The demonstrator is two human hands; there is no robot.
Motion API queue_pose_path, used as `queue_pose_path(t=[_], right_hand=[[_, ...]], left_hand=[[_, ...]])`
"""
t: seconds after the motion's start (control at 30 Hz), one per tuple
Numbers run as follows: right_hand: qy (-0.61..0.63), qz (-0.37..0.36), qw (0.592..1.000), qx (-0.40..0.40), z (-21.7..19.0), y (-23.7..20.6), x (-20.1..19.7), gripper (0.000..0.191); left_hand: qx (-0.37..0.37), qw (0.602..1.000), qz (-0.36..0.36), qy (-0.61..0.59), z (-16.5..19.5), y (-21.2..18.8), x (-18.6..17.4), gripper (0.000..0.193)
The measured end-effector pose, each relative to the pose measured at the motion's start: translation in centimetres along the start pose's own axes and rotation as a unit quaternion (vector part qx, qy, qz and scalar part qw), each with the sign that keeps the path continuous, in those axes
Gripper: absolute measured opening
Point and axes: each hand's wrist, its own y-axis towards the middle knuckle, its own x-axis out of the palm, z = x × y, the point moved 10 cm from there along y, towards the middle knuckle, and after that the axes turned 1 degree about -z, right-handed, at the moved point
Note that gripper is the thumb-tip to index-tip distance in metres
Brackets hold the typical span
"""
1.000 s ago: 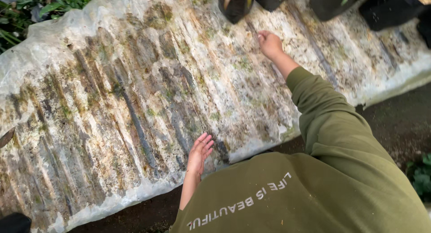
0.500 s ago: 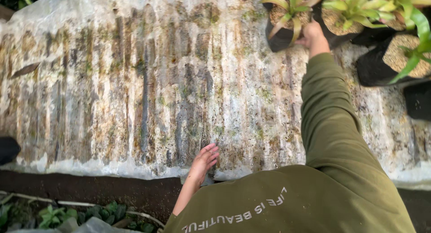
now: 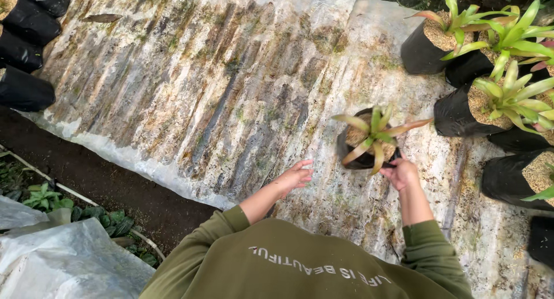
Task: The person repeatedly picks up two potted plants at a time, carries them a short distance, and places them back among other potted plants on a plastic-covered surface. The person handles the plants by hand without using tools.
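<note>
right hand [image 3: 400, 173] grips the bag pot [image 3: 362, 155] low on the sheet [image 3: 231, 91], left hand [image 3: 295, 175] open beside it, looks like not touching; support the base so the plant stays upright

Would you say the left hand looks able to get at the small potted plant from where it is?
Probably yes: the left hand lies open beside the potted plant, with only bare plastic sheet between them.
</note>
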Motion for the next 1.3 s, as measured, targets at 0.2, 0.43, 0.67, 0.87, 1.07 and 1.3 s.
queue_pose_path(t=[0.2, 0.43, 0.67, 0.87, 1.07, 1.3], right_hand=[[-0.038, -0.051, 0.998, 0.026, 9.0, -3.3, 2.4, 0.068], [-0.081, -0.132, 0.988, 0.024, 7.9, -6.6, 4.8, 0.072], [-0.118, -0.073, 0.990, -0.007, -2.2, -4.2, 1.5, 0.074], [0.234, 0.130, 0.960, -0.078, -13.8, 1.4, -7.1, 0.085], [0.431, 0.066, 0.895, -0.088, -18.1, 4.6, -7.3, 0.098], [0.413, 0.163, 0.895, -0.036, -18.6, 6.4, -9.0, 0.081]], left_hand=[[-0.074, 0.991, 0.002, -0.116, -0.4, 2.2, 1.6, 0.093], [-0.105, 0.984, -0.028, -0.142, -0.2, 2.4, 3.8, 0.088], [-0.107, 0.982, -0.053, -0.149, 1.5, 3.7, 5.0, 0.053], [-0.114, 0.981, -0.041, -0.153, 0.6, 3.3, 5.3, 0.048], [-0.063, 0.973, -0.060, -0.216, 0.8, 3.5, 5.5, 0.068], [-0.019, 0.963, -0.033, -0.267, -1.9, 3.1, 4.0, 0.075]])
